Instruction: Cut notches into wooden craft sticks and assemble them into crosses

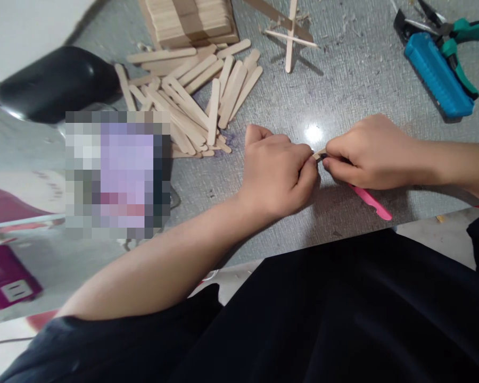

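Observation:
My left hand [277,173] is closed, its fingertips pinching one end of a wooden craft stick [318,155]. Close against it, my right hand [379,154] grips the other end between thumb and finger, so only a short piece shows in the gap. A small dark spot lies at the right fingertips; what it is I cannot make out. Below the right hand, a slim pink plastic handle [371,202] slants down toward the table edge, its upper end hidden by the hand. A pile of loose craft sticks [195,101] lies up and left of my left hand.
A banded stack of craft sticks [191,18] is at the back. Near it stands a small crossed-stick assembly [290,34]. Blue cutter [439,74] and green-handled pliers [463,66] lie at right. A black rounded object [59,82] and a purple box [10,279] are at left.

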{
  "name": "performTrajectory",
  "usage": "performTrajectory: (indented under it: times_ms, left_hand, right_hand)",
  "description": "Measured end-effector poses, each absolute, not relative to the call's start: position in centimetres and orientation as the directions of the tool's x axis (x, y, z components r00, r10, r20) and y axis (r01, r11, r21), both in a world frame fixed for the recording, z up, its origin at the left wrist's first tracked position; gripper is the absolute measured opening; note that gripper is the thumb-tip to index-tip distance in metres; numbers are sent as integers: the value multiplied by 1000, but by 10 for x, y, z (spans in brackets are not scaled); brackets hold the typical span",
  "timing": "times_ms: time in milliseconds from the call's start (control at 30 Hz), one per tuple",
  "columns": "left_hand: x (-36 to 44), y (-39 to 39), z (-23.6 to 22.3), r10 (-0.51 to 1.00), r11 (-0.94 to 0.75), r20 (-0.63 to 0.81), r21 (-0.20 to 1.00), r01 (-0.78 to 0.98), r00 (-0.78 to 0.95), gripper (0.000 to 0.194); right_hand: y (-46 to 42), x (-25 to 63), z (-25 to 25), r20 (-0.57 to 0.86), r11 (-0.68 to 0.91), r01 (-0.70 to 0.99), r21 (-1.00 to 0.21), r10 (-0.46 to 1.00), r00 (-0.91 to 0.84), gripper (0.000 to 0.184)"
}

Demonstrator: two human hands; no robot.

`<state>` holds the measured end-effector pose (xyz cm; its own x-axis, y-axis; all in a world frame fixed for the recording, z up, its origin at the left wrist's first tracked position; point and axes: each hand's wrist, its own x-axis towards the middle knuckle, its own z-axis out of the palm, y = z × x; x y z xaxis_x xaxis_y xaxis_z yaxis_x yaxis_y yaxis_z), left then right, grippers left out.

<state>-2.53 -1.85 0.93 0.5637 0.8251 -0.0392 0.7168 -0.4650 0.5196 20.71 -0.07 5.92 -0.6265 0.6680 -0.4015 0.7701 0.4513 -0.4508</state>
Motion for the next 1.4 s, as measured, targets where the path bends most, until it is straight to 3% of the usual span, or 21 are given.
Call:
performTrajectory:
  times_ms: [333,867,1400]
  left_hand:
    - [-24,-17,11,820,-467,-52,514,719,570,39]
    - [-26,-18,6,828,-451,-34,551,702,559,39]
    - [-26,-17,7,823,-471,-21,533,703,568,40]
  right_hand:
    - [-4,202,63,-445,389,804,-450,683,-580,42]
    - [-9,205,58,-425,450,804,-390,686,-590,46]
    - [-10,208,54,-376,466,782,-415,695,-613,47]
